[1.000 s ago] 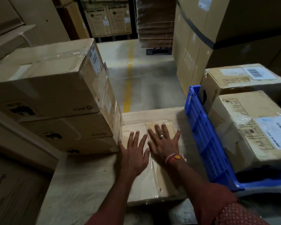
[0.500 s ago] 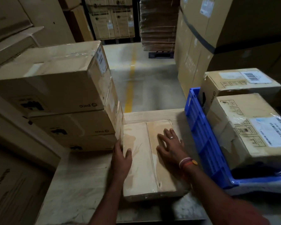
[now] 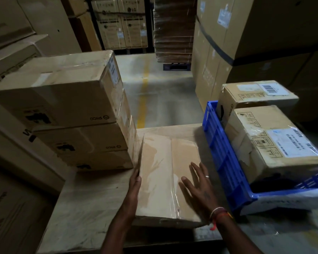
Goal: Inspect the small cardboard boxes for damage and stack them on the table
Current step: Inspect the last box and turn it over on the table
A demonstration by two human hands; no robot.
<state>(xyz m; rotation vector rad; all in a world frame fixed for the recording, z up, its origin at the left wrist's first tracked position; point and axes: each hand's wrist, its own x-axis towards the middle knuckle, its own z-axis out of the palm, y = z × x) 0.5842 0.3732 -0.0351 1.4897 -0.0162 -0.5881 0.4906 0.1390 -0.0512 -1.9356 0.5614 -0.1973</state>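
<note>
At lower centre, the taped box (image 3: 165,176) lies flat on the table (image 3: 84,202) beside the stack (image 3: 77,110). The left hand (image 3: 133,187) presses its left edge with straight fingers; the right hand (image 3: 198,184) rests spread on top. Squaring it flush against the stack before lifting another would probably keep things stable.

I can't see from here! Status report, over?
Left hand open against box side, right hand open on top. Box flat on table. Stack close left, blue crate right.
</note>
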